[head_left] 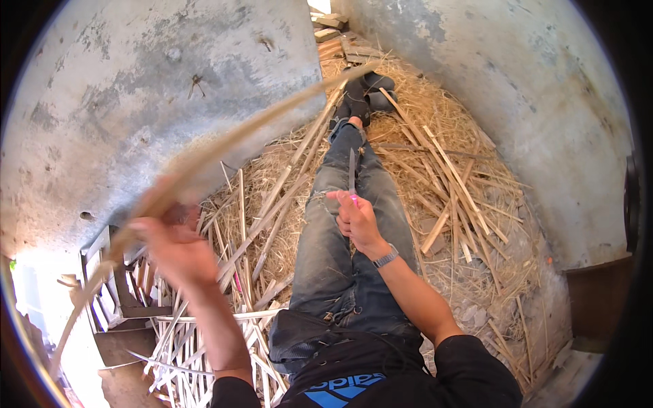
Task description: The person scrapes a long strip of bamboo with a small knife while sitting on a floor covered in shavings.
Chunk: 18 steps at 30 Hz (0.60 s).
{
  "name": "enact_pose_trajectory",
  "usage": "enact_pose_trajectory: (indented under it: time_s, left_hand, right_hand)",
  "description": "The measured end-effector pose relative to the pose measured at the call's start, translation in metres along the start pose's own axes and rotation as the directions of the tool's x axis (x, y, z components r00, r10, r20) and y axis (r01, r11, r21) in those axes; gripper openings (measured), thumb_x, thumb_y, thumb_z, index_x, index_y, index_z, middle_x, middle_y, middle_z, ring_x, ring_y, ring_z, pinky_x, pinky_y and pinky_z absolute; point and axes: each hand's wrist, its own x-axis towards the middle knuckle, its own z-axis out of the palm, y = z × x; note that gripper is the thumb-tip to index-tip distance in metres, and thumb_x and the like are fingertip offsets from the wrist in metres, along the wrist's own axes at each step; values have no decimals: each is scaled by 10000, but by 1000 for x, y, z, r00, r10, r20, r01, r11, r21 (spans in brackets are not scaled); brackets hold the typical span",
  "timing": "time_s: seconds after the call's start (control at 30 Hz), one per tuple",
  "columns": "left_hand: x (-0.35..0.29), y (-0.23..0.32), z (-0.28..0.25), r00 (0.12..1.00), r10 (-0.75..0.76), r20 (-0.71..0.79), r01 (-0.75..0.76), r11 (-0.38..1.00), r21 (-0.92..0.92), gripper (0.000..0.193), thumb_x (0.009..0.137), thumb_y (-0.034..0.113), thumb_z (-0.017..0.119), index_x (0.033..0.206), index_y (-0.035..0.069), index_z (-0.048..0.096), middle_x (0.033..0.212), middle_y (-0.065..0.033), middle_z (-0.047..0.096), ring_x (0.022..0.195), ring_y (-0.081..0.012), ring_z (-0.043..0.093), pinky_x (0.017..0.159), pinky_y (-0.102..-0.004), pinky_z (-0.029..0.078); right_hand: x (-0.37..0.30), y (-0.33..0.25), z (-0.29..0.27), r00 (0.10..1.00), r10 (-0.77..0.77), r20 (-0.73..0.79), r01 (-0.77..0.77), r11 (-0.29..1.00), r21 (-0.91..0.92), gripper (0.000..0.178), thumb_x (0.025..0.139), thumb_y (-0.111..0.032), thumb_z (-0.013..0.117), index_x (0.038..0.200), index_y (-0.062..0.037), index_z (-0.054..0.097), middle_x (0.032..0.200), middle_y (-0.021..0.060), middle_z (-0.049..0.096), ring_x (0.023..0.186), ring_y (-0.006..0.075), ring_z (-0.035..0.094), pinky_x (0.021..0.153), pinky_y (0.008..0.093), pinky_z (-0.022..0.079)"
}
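Observation:
My left hand (175, 246), smeared by motion, is closed around a long, pale wooden strip (262, 121). The strip slants from the lower left, past the hand, up to a spot near my feet, and it bows slightly. Over my thighs, my right hand (359, 223) is wrapped around a knife, index finger stretched toward the left. The knife's narrow blade (352, 170) points away from me, and a bit of pink handle shows at its base. Strip and blade are apart.
Thin split strips (452, 180) lie over shavings (435, 115) right of my outstretched legs (343, 265). More white strips (194, 347) are piled at lower left, beside a wooden frame (119, 292). Grey walls (183, 75) stand left and right. Short wood pieces (330, 30) lie beyond my feet.

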Motion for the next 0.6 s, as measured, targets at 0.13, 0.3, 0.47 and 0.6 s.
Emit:
enact_pose_trajectory:
  time_s: [0.13, 0.3, 0.47, 0.6]
  left_hand:
    - [-80, -104, -4, 929, -364, 73, 371, 909, -190, 536, 1155, 466, 377, 1478, 60, 513, 1529, -167, 567, 1409, -306, 564, 1123, -453, 536]
    - [-118, -129, -9, 702, -683, 202, 712, 667, -219, 532, 1159, 398, 432, 1499, -11, 463, 1487, -247, 578, 1382, -293, 593, 1069, -435, 569]
    - [-105, -72, -34, 291, -903, 317, 625, 430, 652, 422, 1115, 319, 552, 1386, 1, 606, 1371, -178, 684, 1254, -291, 681, 923, -371, 586]
    - [-88, -92, -77, 777, -100, 622, -476, 553, 684, 392, 1060, 294, 641, 1306, -7, 686, 1227, -191, 752, 1107, -401, 732, 922, -450, 579]
  right_hand:
    - [7, -16, 8, 997, -73, -39, 79, 982, 174, 502, 1055, -435, 692, 1247, 29, 675, 626, -99, 336, 462, 21, 311, 416, 242, 227]
    - [18, -15, -22, 945, -49, -324, 87, 991, 105, 411, 1042, -443, 707, 1021, -39, 636, 602, -90, 329, 432, 41, 295, 402, 254, 233]
    - [29, -10, -59, 925, -62, -374, 104, 990, 94, 381, 1035, -428, 722, 910, -87, 604, 573, -84, 344, 408, 47, 301, 389, 252, 246]
    - [47, -11, -85, 936, -29, -352, 46, 998, 39, 413, 1025, -451, 729, 890, -77, 620, 563, -85, 387, 394, 37, 316, 380, 252, 238]
